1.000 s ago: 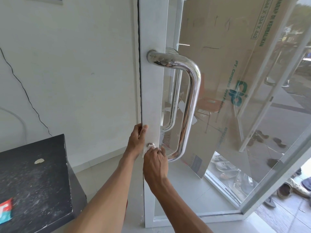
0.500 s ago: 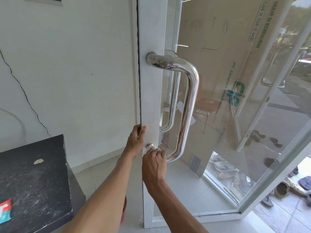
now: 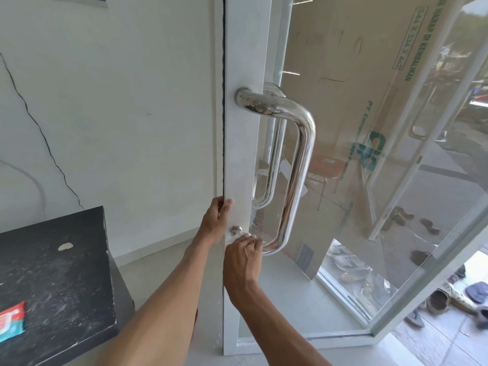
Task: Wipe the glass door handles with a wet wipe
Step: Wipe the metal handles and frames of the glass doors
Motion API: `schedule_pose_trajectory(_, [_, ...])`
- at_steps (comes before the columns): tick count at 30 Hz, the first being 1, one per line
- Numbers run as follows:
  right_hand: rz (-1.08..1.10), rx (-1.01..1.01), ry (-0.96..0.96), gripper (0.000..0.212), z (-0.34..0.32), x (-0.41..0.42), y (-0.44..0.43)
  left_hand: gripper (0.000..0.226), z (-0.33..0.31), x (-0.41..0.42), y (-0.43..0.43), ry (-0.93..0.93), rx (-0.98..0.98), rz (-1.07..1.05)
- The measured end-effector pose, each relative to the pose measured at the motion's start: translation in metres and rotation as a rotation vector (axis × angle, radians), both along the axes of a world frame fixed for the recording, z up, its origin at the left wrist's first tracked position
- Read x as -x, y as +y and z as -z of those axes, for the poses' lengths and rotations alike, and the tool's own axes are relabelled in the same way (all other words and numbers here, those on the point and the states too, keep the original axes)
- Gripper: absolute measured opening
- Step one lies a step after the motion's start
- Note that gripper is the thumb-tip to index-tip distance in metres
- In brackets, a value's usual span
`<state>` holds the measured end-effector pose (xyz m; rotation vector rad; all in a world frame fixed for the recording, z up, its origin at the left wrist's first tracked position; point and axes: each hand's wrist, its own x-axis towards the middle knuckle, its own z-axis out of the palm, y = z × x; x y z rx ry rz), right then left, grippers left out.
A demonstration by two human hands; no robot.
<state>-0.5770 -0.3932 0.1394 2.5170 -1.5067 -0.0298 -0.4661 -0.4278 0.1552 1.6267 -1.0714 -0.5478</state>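
A shiny chrome U-shaped door handle point(image 3: 299, 165) is fixed to the white frame point(image 3: 244, 143) of a glass door. A matching outer handle point(image 3: 273, 159) shows through the glass behind it. My right hand point(image 3: 244, 257) holds a white wet wipe point(image 3: 231, 238) against the handle's lower end, by its round base point(image 3: 235, 230). My left hand point(image 3: 216, 220) grips the edge of the door frame, thumb on the front face, fingers behind.
A black cabinet point(image 3: 52, 281) stands at the lower left with a red and blue wipe packet point(image 3: 12, 322) on top. The cracked white wall point(image 3: 105, 114) is on the left. The door stands ajar; sandals point(image 3: 449, 299) lie outside on the floor.
My hands stay at the handle's lower mount; the right hand has shifted only slightly with the wipe. The view has moved a little.
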Motion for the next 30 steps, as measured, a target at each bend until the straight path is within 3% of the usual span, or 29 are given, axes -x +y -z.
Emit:
schedule_pose_trajectory(6, [-0.144,0.023,-0.015,0.09,0.005,-0.008,-0.005,0.036,-0.001,0.001,0.001,0.007,-0.004,-0.005])
schedule_pose_trajectory(13, [-0.305,0.136,-0.088,0.072,0.015,0.024,-0.004,0.034,0.002,0.0,0.001,0.004,0.006,-0.014])
schedule_pose_trajectory(18, [-0.272,0.161,-0.116,0.075,0.017,0.065,-0.01,0.035,0.002,0.0,0.002,0.021,0.001,0.004])
schedule_pose_trajectory(27, [-0.25,0.463,0.256,0.076,0.018,0.116,-0.018,0.032,0.001,0.0,0.002,0.031,0.007,0.007])
schedule_pose_trajectory(30, [-0.187,0.536,0.241,0.076,0.02,0.12,-0.016,0.033,0.001,0.0,0.003,0.031,-0.003,0.01])
